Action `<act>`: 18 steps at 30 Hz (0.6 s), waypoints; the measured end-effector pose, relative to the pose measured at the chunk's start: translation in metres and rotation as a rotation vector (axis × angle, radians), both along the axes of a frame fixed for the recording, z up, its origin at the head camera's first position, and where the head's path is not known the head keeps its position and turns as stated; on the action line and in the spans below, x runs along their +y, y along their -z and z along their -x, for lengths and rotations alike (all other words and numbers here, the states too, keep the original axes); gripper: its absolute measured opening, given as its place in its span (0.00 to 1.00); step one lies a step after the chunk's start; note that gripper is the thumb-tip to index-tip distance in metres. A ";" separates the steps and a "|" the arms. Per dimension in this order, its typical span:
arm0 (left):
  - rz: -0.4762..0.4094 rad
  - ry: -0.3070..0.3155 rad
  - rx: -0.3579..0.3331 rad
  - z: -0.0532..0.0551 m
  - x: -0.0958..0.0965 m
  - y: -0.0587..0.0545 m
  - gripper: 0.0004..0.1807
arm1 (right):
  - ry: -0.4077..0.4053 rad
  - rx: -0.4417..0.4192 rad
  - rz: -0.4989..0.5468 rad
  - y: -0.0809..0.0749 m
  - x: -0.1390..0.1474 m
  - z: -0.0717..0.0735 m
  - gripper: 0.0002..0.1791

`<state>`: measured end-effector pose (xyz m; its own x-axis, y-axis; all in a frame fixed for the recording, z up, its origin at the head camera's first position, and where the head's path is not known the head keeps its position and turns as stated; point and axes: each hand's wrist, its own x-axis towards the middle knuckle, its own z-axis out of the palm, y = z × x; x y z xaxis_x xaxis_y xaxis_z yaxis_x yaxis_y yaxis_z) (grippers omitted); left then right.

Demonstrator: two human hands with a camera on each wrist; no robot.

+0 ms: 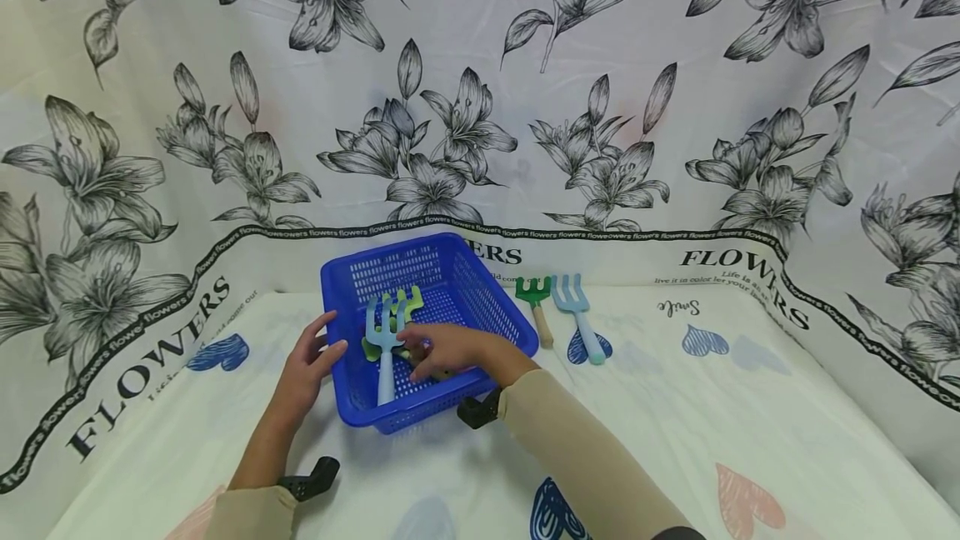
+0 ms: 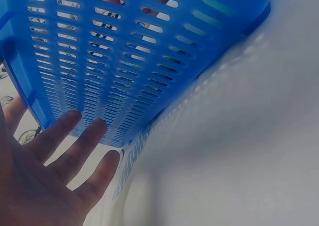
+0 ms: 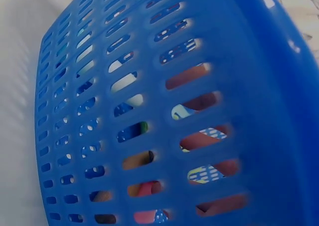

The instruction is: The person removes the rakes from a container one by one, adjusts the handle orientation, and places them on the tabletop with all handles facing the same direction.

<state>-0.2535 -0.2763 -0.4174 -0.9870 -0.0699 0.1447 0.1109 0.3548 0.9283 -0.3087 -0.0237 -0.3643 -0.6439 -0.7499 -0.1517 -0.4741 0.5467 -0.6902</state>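
Note:
A blue plastic basket (image 1: 495,315) with slotted walls stands on the cloth. My left hand (image 1: 306,361) is at its left wall, thumb and fingers by the rim; the left wrist view shows spread, fairly straight fingers (image 2: 92,141) beside the slots. Reaching over the front rim, my right hand (image 1: 450,348) is inside the basket, its index finger close to a light-blue toy garden fork (image 1: 386,340). The gap between thumb and fork handle shows, but what the other fingers do is hidden. Yellow-green tools (image 1: 408,300) lie behind the fork. A wooden handle shows partly under my right hand.
Right of the basket, a small green rake (image 1: 534,294) with a wooden handle lies beside another light-blue fork (image 1: 573,302). White cloth (image 1: 675,415) with printed hearts covers the surface. A flower-printed curtain (image 1: 480,148) hangs behind and at both sides.

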 end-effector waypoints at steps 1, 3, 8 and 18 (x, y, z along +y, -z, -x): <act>0.002 -0.001 -0.001 0.000 0.000 0.000 0.40 | 0.014 0.001 0.014 0.000 0.000 0.000 0.35; 0.005 -0.004 0.000 0.001 0.000 0.000 0.40 | 0.056 0.007 0.051 0.000 0.001 0.000 0.33; 0.008 -0.005 0.003 0.001 0.000 0.000 0.40 | 0.190 0.099 0.135 -0.001 0.003 0.001 0.27; 0.005 -0.004 0.003 0.000 0.001 0.000 0.40 | 0.442 0.287 0.235 -0.005 0.008 0.001 0.14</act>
<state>-0.2536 -0.2756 -0.4177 -0.9862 -0.0735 0.1483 0.1124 0.3600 0.9261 -0.3100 -0.0153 -0.3594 -0.8947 -0.3922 0.2138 -0.4215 0.5828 -0.6947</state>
